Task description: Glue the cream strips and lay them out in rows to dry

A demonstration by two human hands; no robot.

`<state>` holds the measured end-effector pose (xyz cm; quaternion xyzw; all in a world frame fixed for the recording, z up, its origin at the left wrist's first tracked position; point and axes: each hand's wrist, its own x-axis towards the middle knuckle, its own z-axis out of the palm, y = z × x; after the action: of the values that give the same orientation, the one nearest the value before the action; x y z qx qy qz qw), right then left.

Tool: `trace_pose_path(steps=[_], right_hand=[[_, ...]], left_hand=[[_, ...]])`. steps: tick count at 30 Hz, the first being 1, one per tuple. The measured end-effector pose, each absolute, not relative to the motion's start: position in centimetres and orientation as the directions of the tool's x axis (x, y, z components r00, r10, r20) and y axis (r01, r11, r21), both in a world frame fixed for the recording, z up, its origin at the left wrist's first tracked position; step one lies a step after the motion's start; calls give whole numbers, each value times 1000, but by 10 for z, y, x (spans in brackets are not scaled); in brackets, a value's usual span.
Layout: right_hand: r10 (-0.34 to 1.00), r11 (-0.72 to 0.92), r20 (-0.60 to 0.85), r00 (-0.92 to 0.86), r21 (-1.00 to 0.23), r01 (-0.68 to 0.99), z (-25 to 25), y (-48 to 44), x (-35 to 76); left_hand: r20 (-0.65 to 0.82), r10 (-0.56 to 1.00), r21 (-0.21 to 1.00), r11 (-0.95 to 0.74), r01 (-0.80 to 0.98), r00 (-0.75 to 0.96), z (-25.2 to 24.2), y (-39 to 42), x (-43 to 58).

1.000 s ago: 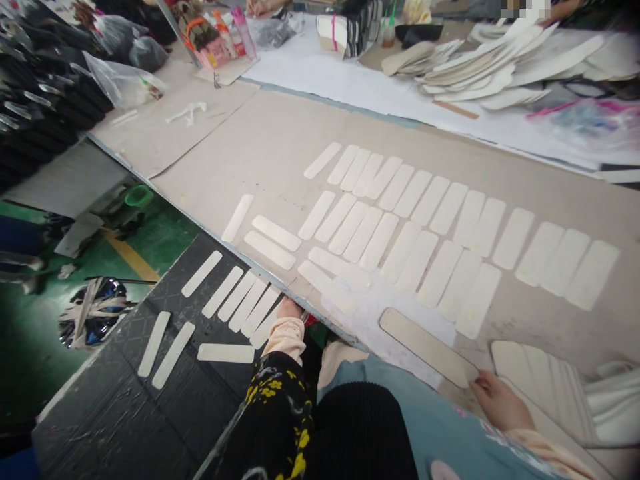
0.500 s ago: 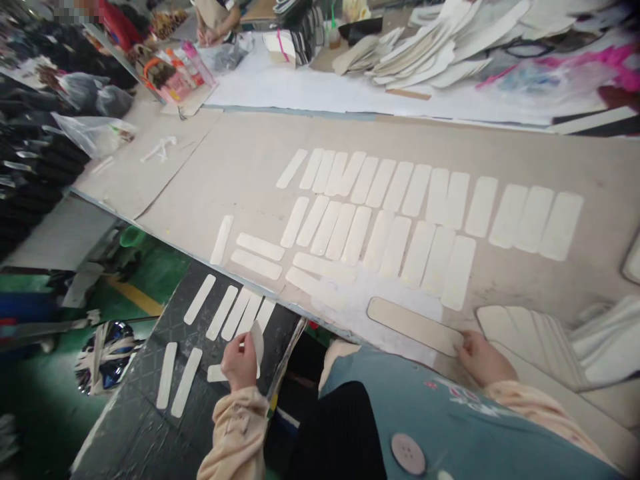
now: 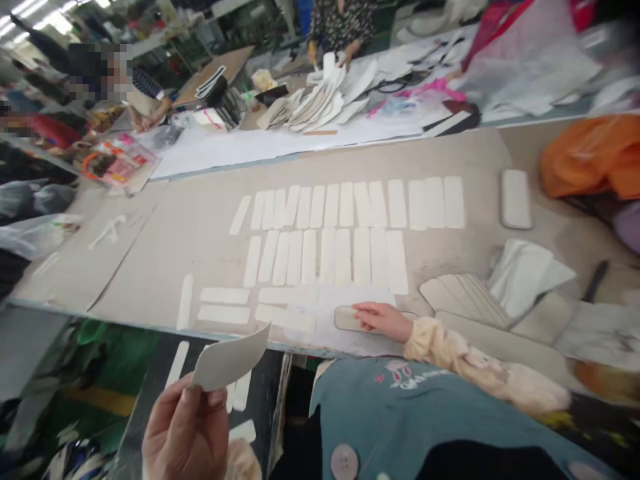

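My left hand point(image 3: 184, 430) is raised near the camera, thumb and fingers closed on one end of a pale, flexible strip point(image 3: 233, 361). That strip bends, its free end pointing up and to the right. My right hand point(image 3: 384, 321) lies over a dark-edged beige strip point(image 3: 344, 319) near the table's front edge, fingers stretched across it and hiding its middle. Under that strip is a white sheet point(image 3: 325, 340). Beyond my hands, two rows of pale strips point(image 3: 327, 257) lie on the table point(image 3: 210, 207), with several more strips point(image 3: 224, 314) lying crosswise in front.
Below the table edge, a black surface point(image 3: 265, 393) holds more pale strips. At right are a stack of dark-edged pieces point(image 3: 465, 300), a single rounded piece point(image 3: 515, 199) and an orange bag point(image 3: 593, 160). Co-workers and piled white pieces point(image 3: 325, 100) are across the table.
My left hand has lifted a strip from the black surface towards the camera. My right hand has moved from the dark-edged strip's right end onto its middle. The view has swung right.
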<state>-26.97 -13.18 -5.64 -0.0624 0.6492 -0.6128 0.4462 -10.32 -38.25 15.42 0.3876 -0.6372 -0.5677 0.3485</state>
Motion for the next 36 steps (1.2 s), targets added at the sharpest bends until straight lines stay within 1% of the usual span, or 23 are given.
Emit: trace_pose_path(steps=[2, 3, 4, 6, 8, 10, 12, 15, 17, 19, 20, 22, 23, 25, 26, 28, 31, 36], right_hand=[[-656, 122, -507, -560, -802, 584, -48, -143, -269], [-665, 49, -508, -547, -761, 646, -45, -145, -269], [-671, -23, -508, -540, -714, 700, -43, -143, -270], [-657, -159, -513, -552, -622, 767, -42, -135, -272], [-624, -232, -531, -573, -574, 785, -43, -123, -274], [-613, -248, -544, -573, -555, 794, -44, -110, -276], [-627, -249, -536, -565, -549, 798, -46, -97, -275], [-596, -279, -537, -597, -558, 781, -46, -78, -272], [-553, -280, -567, -610, -563, 777, -47, -64, -269], [-496, -231, -614, -614, -588, 775, -53, -49, -267], [-447, -179, -637, -628, -624, 761, -58, -42, -266], [-303, 25, -673, -675, -713, 701, -71, -28, -265], [-229, 147, -676, -700, -735, 662, -79, -22, -265], [-105, 350, -665, -740, -721, 598, -96, -13, -264], [-59, 414, -657, -751, -701, 581, -104, -10, -264], [4, 486, -637, -771, -672, 559, -116, -6, -263], [64, 580, -585, -808, -637, 507, -126, -4, -263], [81, 666, -549, -832, -591, 455, -132, -4, -264]], left_hand=[[-72, -794, 988, -142, 68, -604, 147, -370, -130], [-108, -748, 964, -239, 114, -655, 142, -364, -142], [-142, -709, 938, -320, 136, -691, 138, -357, -153], [-233, -641, 879, -461, 124, -731, 129, -345, -170], [-312, -595, 821, -561, 105, -741, 120, -333, -183], [-365, -570, 784, -615, 88, -736, 112, -324, -192], [-388, -552, 773, -631, 65, -738, 103, -317, -199], [-386, -527, 796, -605, 14, -757, 89, -312, -207], [-376, -531, 836, -548, -32, -759, 76, -312, -209], [-379, -537, 880, -460, -115, -753, 56, -313, -209], [-393, -535, 893, -416, -172, -748, 44, -314, -208], [-442, -530, 891, -351, -287, -723, 17, -315, -203], [-473, -530, 879, -335, -339, -704, 2, -314, -200], [-556, -521, 830, -322, -455, -647, -26, -312, -194], [-600, -510, 797, -314, -516, -616, -39, -309, -191], [-667, -490, 731, -281, -622, -561, -59, -304, -187], [-693, -477, 681, -187, -708, -541, -79, -297, -186], [-694, -463, 619, 8, -785, -552, -102, -300, -188]])
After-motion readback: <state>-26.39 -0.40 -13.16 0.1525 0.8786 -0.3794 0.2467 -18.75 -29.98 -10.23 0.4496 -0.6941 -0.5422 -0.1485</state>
